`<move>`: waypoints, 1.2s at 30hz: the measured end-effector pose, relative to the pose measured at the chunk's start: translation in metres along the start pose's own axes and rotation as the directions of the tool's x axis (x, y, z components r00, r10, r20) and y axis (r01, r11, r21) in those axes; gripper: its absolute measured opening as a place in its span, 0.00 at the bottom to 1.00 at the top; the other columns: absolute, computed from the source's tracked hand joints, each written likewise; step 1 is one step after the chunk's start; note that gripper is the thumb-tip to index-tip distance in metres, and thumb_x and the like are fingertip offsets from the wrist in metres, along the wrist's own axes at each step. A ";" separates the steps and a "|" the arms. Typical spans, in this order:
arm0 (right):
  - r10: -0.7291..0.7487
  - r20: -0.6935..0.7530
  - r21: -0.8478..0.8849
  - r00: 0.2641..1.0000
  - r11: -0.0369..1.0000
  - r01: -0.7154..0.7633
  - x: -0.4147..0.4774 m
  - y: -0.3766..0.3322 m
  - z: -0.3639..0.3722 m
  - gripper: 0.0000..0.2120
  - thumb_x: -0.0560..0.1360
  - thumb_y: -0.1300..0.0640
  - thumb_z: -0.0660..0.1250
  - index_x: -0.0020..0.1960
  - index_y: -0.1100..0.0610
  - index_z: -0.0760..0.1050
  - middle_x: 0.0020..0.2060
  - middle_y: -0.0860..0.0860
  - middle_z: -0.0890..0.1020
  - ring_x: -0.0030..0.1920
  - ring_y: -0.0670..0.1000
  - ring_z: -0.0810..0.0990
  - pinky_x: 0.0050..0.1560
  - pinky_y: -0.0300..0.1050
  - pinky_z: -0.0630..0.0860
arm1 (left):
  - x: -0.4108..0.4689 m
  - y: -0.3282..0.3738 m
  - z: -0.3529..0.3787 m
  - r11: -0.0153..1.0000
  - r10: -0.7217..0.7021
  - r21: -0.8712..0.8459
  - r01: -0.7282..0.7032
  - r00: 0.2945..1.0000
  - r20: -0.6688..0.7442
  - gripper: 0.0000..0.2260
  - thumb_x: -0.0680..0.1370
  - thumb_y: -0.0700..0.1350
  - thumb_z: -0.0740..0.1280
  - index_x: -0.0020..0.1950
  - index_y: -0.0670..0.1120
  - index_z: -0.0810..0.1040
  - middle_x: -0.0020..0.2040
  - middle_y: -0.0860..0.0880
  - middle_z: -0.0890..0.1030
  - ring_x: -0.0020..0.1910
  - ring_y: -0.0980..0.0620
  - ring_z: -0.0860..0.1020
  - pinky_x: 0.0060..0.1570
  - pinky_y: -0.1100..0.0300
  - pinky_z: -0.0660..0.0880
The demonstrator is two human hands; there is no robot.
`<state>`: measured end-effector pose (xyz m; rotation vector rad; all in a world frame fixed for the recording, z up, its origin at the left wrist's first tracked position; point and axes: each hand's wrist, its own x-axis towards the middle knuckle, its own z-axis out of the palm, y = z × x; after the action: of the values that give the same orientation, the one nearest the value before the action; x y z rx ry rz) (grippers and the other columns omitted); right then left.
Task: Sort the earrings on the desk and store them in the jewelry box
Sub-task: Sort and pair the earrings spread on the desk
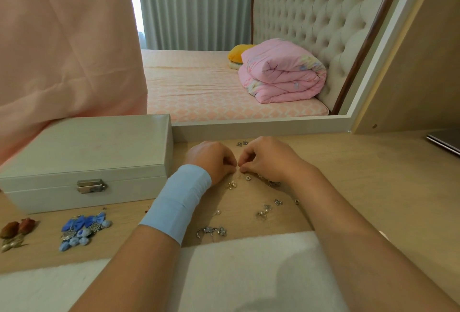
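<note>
Both hands were down on the desk [348, 175], just right of the jewelry box [84, 152]. The left hand [214, 162], with a blue wristband [179, 199] behind it, was curled tight, and so was the right hand [266, 160]. Thumb and forefinger of each were pinched together, and the two pinches met at one spot on a tiny piece [238, 169], too small to name as an earring or a backing.

The box sat closed. Its long side ran left to right, and its metal latch [90, 185] faced the person.

Right of the box, under the hands, lay a pearl pair [231, 184]. Farther right and nearer the person were small silver studs [263, 212], and silver hoops [211, 232] lay nearer still. One more small pair [242, 143] showed beyond the hands, level with the box's back edge and partly hidden by the right knuckles. More bits lay tucked under the right palm, hard to read.

In front of the box lay the blue flower earrings [84, 229], in a heap with their long axis slanting. Off its front left corner were red-brown ones [16, 229], close to the frame edge.
</note>
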<state>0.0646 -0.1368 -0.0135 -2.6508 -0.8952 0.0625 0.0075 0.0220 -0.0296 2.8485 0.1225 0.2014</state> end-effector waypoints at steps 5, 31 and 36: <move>0.013 -0.023 0.138 1.000 0.990 -0.010 -0.001 0.009 -0.015 0.05 0.74 0.49 0.76 0.49 0.45 0.85 0.44 0.38 0.83 0.46 0.38 0.80 0.52 0.43 0.78 | -0.001 0.000 -0.003 1.000 0.022 0.021 -0.021 0.999 -0.049 0.06 0.77 0.54 0.68 0.53 0.60 0.82 0.53 0.59 0.80 0.57 0.55 0.72 0.53 0.59 0.72; 0.054 0.334 -0.021 0.941 0.999 -0.050 -0.009 -0.011 -0.020 0.06 0.66 0.52 0.82 0.41 0.48 0.86 0.38 0.42 0.84 0.41 0.43 0.82 0.43 0.43 0.78 | -0.005 0.028 -0.008 0.976 -0.027 0.219 0.020 0.999 0.029 0.08 0.75 0.57 0.69 0.49 0.56 0.85 0.48 0.56 0.83 0.50 0.53 0.79 0.57 0.58 0.70; -0.003 0.213 0.171 0.977 0.985 -0.034 -0.011 0.000 -0.036 0.07 0.70 0.51 0.80 0.47 0.48 0.86 0.34 0.41 0.79 0.34 0.40 0.77 0.39 0.39 0.73 | -0.008 0.024 -0.019 0.993 -0.054 0.105 0.047 0.997 0.063 0.07 0.75 0.57 0.69 0.46 0.57 0.84 0.43 0.58 0.83 0.43 0.56 0.79 0.50 0.59 0.76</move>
<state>0.0606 -0.1543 0.0197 -2.5208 -0.8898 0.4167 -0.0012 0.0037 -0.0061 2.9470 0.1967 0.0927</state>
